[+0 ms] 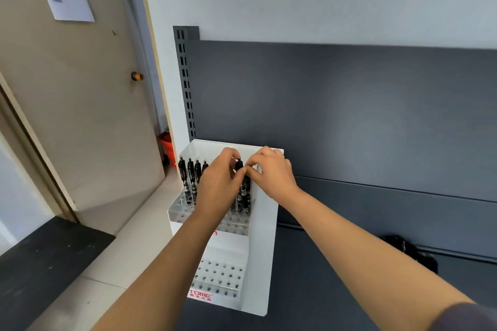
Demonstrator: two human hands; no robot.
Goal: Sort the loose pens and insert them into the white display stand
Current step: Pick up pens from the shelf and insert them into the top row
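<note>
A white display stand (pixel 262 244) with tiers of small holes sits at the left end of a dark shelf. Several black pens (pixel 189 177) stand upright in its top tier. My left hand (pixel 219 183) and my right hand (pixel 271 172) meet over the right part of that tier. Between their fingertips is one black pen (pixel 238 164), upright; my left hand curls round it and my right thumb and forefinger pinch near its top. More black pens (pixel 244 196) stand just below the hands. The lower tier (pixel 219 275) holds no pens.
A heap of loose black pens (pixel 408 250) lies on the dark shelf (pixel 309 277) to the right, partly behind my right forearm. A grey back panel (pixel 349 115) rises behind the stand. A door (pixel 67 115) and tiled floor are on the left.
</note>
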